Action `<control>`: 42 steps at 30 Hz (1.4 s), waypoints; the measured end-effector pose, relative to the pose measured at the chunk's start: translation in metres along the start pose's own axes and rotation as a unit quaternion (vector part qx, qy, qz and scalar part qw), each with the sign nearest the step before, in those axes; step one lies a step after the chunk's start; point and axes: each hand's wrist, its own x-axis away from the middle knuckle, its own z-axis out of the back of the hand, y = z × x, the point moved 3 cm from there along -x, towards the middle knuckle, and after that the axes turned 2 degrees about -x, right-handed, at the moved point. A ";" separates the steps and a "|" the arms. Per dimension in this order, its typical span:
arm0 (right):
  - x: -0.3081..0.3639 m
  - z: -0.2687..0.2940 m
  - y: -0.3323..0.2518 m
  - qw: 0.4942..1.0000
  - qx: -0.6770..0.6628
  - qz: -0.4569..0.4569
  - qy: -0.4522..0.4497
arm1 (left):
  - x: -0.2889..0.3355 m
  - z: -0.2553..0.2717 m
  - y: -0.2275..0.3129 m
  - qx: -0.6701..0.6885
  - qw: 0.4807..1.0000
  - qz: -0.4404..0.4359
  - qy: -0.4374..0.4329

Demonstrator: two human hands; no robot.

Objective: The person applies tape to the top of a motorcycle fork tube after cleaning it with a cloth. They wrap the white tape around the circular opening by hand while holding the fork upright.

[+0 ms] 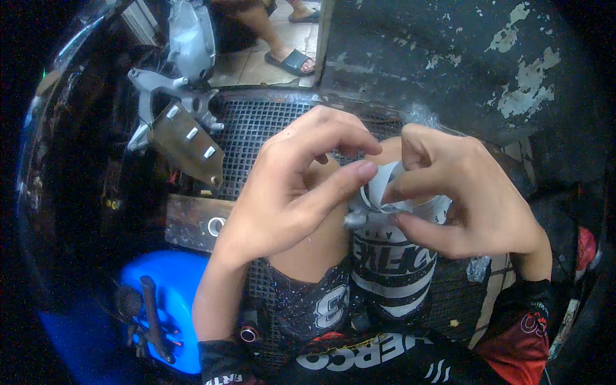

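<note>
My left hand (pixel 301 179) is raised in front of me, its thumb and index finger curved and apart. The thumb tip is right by the edge of a thin white strip (pixel 383 179), perhaps tape or paper; whether it touches I cannot tell. My right hand (pixel 468 186) is curled around the strip, pinching it between its fingers. More white material shows behind those fingers. Just below the strip is a grey metal part (pixel 357 220), partly hidden by my right hand, over my lap. Whether my right hand also holds it is unclear.
Left of me are a grey metal bracket (pixel 145 102), a brownish plate (pixel 187 142), and a white ring (pixel 217 226) on a wooden board (pixel 186 221). A blue container (pixel 183 282) stands lower left. A black mat (pixel 240 128) lies underfoot. Another person's sandalled foot (pixel 292 62) is beyond.
</note>
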 end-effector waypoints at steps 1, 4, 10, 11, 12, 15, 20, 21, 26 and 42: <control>0.001 0.000 -0.001 1.000 0.023 -0.013 -0.011 | 0.001 0.000 0.000 0.000 1.000 0.001 0.002; 0.003 -0.002 -0.004 0.998 0.063 -0.005 0.005 | 0.003 0.000 -0.001 -0.003 1.000 0.000 -0.001; 0.002 0.001 -0.003 0.998 0.062 -0.005 0.005 | 0.004 -0.001 -0.004 0.016 1.000 -0.006 -0.009; 0.001 0.002 -0.004 0.998 0.060 -0.001 0.007 | 0.006 -0.001 -0.001 0.033 0.999 0.028 -0.010; 0.002 0.002 -0.005 0.999 0.050 -0.008 0.010 | 0.007 -0.001 -0.001 0.049 0.997 0.062 -0.010; 0.002 0.004 -0.006 0.998 0.058 0.005 0.005 | 0.008 -0.001 -0.002 0.036 0.998 0.048 -0.018; 0.003 0.000 -0.002 0.996 0.091 0.023 0.003 | 0.010 -0.003 -0.008 0.037 0.996 0.069 -0.043; 0.003 -0.001 -0.002 0.996 0.085 0.024 0.005 | 0.012 -0.004 -0.009 0.060 0.991 0.109 -0.058; -0.001 -0.004 -0.002 0.998 0.051 0.028 -0.002 | 0.021 -0.005 -0.012 0.159 0.976 0.134 -0.062; 0.003 -0.014 0.001 0.995 0.048 0.085 -0.029 | 0.021 -0.011 -0.017 0.077 0.994 0.058 -0.047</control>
